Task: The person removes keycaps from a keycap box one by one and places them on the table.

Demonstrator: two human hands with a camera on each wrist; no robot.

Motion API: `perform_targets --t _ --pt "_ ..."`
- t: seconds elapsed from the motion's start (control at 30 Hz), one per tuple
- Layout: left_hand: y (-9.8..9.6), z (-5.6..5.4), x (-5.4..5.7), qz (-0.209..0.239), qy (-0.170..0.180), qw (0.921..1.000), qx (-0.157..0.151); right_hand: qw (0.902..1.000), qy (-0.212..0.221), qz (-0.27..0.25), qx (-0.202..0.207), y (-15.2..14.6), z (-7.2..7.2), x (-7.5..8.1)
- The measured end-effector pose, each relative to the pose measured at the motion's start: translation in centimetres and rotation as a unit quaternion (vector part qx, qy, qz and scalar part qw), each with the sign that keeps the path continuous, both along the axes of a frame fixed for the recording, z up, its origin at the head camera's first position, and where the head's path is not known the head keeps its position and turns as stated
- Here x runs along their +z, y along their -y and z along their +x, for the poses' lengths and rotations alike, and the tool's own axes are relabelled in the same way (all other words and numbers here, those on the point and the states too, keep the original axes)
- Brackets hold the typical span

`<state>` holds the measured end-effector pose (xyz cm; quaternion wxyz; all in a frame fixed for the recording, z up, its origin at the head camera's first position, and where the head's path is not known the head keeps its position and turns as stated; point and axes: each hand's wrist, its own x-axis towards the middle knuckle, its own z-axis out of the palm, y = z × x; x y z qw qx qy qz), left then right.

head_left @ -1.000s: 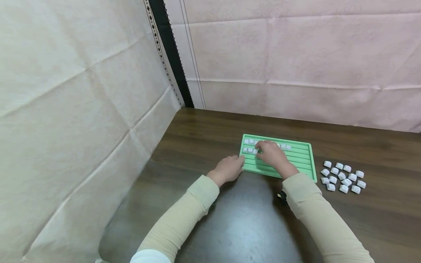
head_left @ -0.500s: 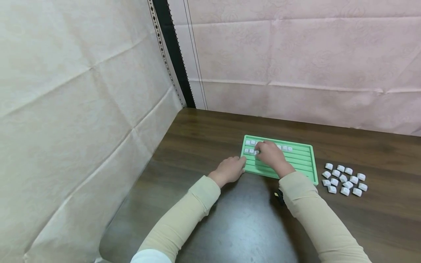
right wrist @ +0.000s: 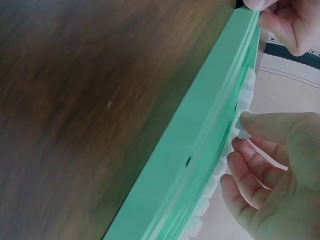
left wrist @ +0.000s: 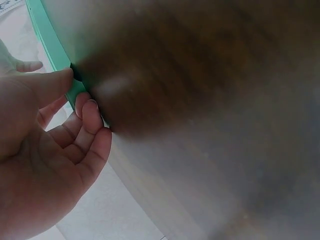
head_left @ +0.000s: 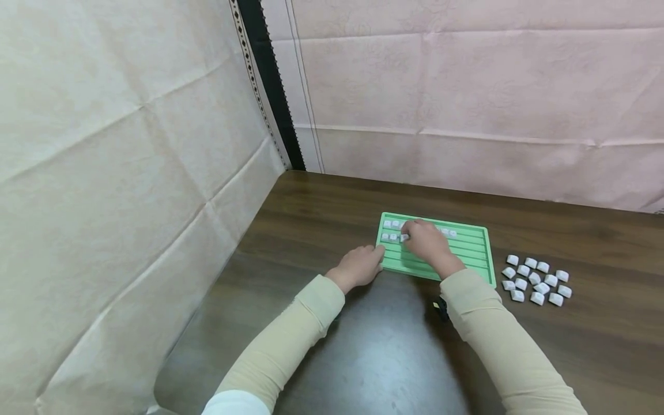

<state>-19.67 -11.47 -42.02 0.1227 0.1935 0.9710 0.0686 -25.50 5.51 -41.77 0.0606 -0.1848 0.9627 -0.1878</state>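
Observation:
A green ridged tray point(head_left: 469, 259) lies on the table, with white keycaps point(head_left: 392, 237) in its two far rows. My left hand point(head_left: 358, 265) pinches the tray's near left corner; in the left wrist view the thumb and curled fingers close on the green edge point(left wrist: 50, 40). Over the second row, my right hand point(head_left: 427, 241) holds one white keycap point(right wrist: 243, 131) between thumb and index finger, as the right wrist view shows. The other fingers of that hand are bent beside it. Part of the far row is hidden behind this hand.
Several loose white keycaps point(head_left: 537, 298) lie on the brown table point(head_left: 321, 213) to the right of the tray. Pale cloth hangs point(head_left: 467, 104) stand behind and to the left, with a dark strip point(head_left: 275, 86) at their corner.
The keycap at my right fingertips shows more clearly beside the second row now. My left hand keeps its hold on the tray corner. The whole view shifts slightly.

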Motion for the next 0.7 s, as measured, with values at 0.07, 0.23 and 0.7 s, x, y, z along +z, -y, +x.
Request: perform_targets --t 0.07,0.23,0.7 --pt "0.0 0.0 -0.1 -0.002 0.001 1.0 0.0 1.0 0.003 0.0 0.001 -0.3 0.2 0.1" --pt "0.1 -0.1 -0.1 0.0 0.0 1.0 -0.001 1.0 0.005 -0.002 -0.003 -1.7 0.7 0.7" --pt "0.7 -0.3 0.3 0.011 0.012 0.9999 0.004 0.9986 0.027 -0.007 -0.045 -7.1 1.6 1.6"
